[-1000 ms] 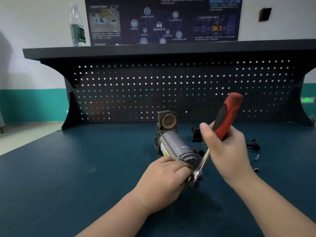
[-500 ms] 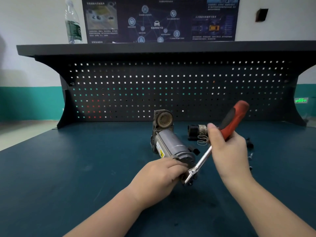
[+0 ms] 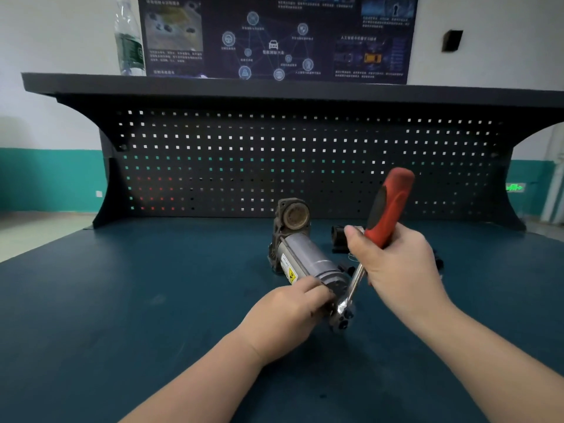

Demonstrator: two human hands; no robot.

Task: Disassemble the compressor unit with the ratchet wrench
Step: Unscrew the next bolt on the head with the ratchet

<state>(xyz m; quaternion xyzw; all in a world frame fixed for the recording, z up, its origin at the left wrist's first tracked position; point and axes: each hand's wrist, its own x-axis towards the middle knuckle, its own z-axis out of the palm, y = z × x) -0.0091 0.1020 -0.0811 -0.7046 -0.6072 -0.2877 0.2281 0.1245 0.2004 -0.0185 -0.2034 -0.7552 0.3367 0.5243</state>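
The compressor unit (image 3: 308, 257), a grey cylinder with a yellow warning label and a rusty round housing at its far end, lies on the dark blue bench. My left hand (image 3: 287, 312) grips its near end and hides the end cap. My right hand (image 3: 393, 264) is closed around the red and black handle of the ratchet wrench (image 3: 387, 209). The chrome shaft slants down to the left, and the wrench head (image 3: 343, 312) sits at the near end of the cylinder, right beside my left fingers.
A black removed part (image 3: 338, 239) and a small wire spring lie behind my right hand; more small parts at its right are mostly hidden. A black pegboard (image 3: 274, 160) with a shelf closes the back of the bench. A water bottle (image 3: 128, 41) stands on the shelf.
The wrench handle swung right and down half a second ago, then back up to steeper now. My left hand has stayed on the cylinder's near end.
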